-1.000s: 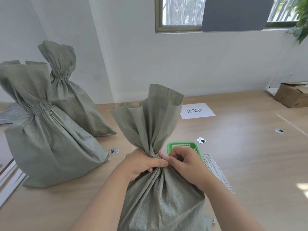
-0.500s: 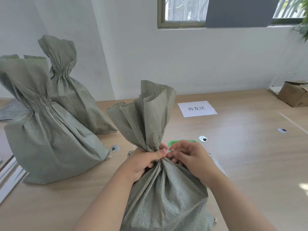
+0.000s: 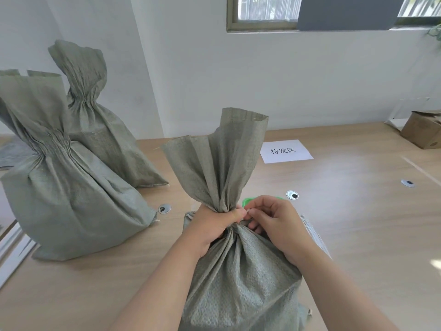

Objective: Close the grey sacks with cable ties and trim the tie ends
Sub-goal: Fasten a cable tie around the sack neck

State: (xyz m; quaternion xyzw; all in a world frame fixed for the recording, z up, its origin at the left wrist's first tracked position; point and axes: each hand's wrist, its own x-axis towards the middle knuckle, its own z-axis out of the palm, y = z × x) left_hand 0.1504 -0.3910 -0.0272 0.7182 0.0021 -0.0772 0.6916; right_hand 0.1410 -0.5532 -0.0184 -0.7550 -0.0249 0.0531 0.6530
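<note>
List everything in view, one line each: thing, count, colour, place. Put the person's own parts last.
grey sacks: three; one held at the neck in front, two with gathered necks standing at left, near and far.
cable tie: one seen, white, tip pinched at the held sack's neck.
loose cable ties: bundle, white, on the table right of the held sack.
basket: one, green, mostly hidden behind the hands.
paper sign: one, white with black characters, mid-table.
cable grommets: three, silver, set in the table.
cardboard box: one, brown, far right.
table: one, light wood.
window: one, upper wall.
hands: left grips the neck; right pinches the tie.
</note>
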